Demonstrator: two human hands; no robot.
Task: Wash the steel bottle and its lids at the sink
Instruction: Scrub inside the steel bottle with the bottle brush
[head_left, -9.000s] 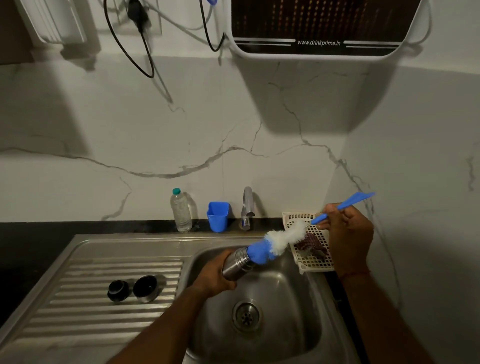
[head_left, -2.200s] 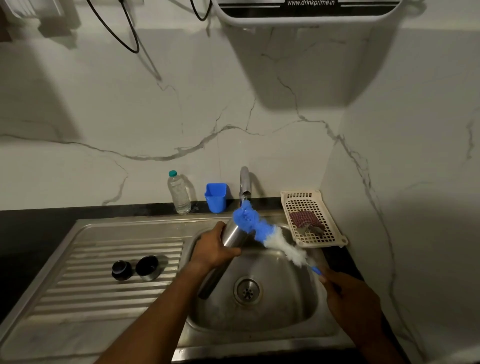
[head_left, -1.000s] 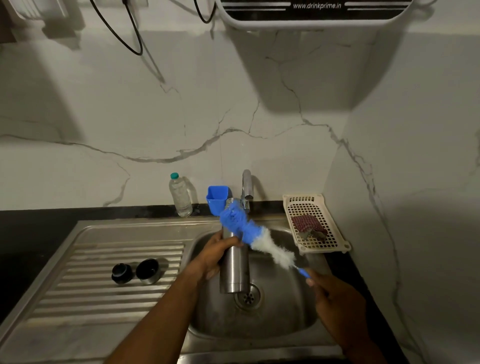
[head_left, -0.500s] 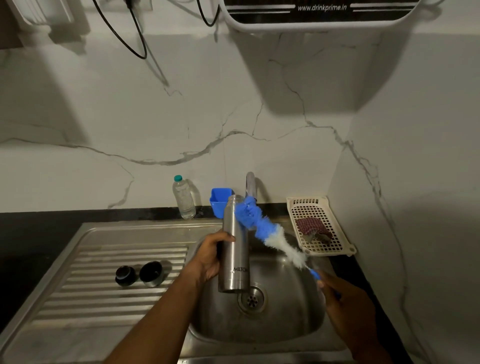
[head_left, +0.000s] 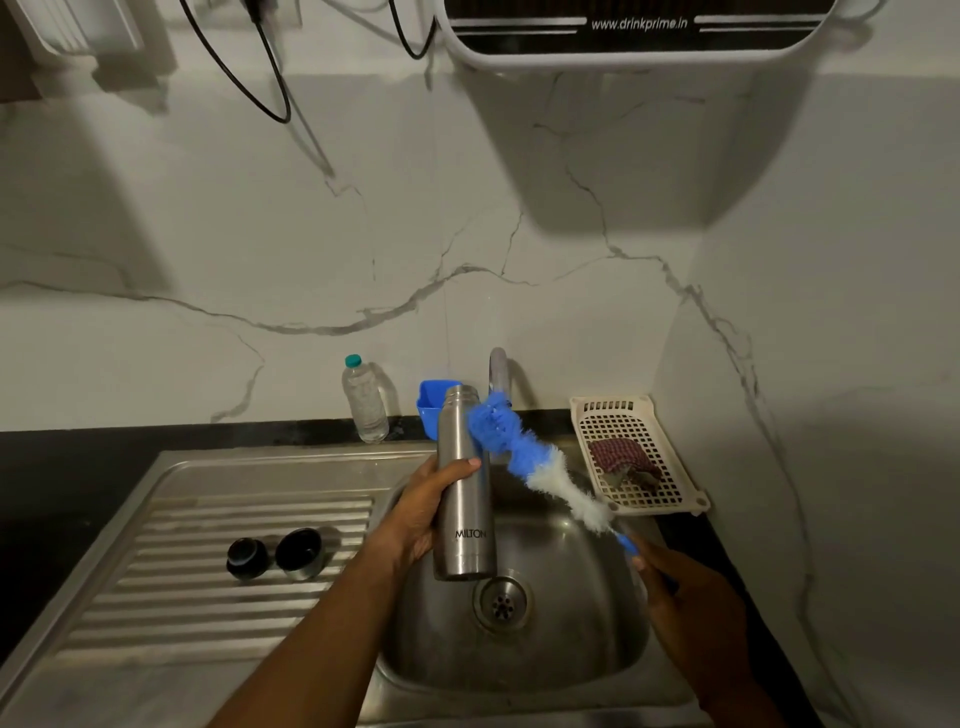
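While the left hand (head_left: 421, 512) holds the cylindrical brushed-steel bottle (head_left: 464, 493) upright over the round stainless sink basin (head_left: 582, 639), fingers and thumb wrapped round its middle, the right hand (head_left: 675, 587) closes round the thin handle end of the long blue-and-white bristle brush (head_left: 524, 457). The brush's blue head lies against the bottle's shoulder, just beside the open mouth. Scrubbing the outside well probably calls for a firm left-hand grip that leaves the neck free, a turn of the bottle between strokes, and short strokes, since a long brush gripped at its far end likely bends under pressure. The two dark round lids (head_left: 301, 553) stand side by side on the ribbed steel drainboard (head_left: 182, 519), well apart from the bottle, apparently not yet washed.
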